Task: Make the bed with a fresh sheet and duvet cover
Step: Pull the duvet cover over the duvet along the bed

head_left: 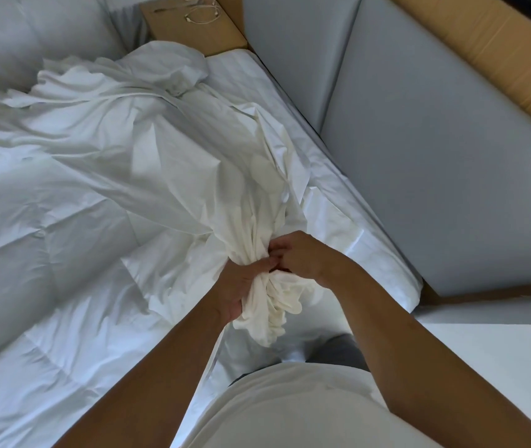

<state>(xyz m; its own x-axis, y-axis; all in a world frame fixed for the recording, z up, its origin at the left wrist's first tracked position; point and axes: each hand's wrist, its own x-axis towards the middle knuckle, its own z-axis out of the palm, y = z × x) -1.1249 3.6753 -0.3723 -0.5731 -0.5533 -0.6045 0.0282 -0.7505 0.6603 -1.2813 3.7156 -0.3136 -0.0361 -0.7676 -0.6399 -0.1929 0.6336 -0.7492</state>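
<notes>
Both hands on the duvet cover (147, 147), close together, fingertips about touching. Left hand (241, 286) wraps the gathered bunch from its left side, fingers curled round the fabric. Right hand (299, 257) comes in from the right, just above the left hand, fingers curled into the top of the same bunch. A short wad of cream-white folds hangs out below both hands. Beyond the hands the cover fans out wide and wrinkled, lying across the bed and ending in a crumpled heap at the far end. Left of and below the left hand: quilted duvet (31, 286), lying flat under the cover. Right of the right hand: the mattress edge (354, 227) in striped white fabric, running away from the hands. Past that, further right, grey padded panels (435, 140) with a tan wooden strip (483, 37) behind them. Far from the hands, at the top: wooden nightstand (199, 30) carrying a thin looped cable (202, 14), and a pillow (15, 33) off to the far left. Nearest the camera, under both forearms: a white T-shirt (290, 412).
</notes>
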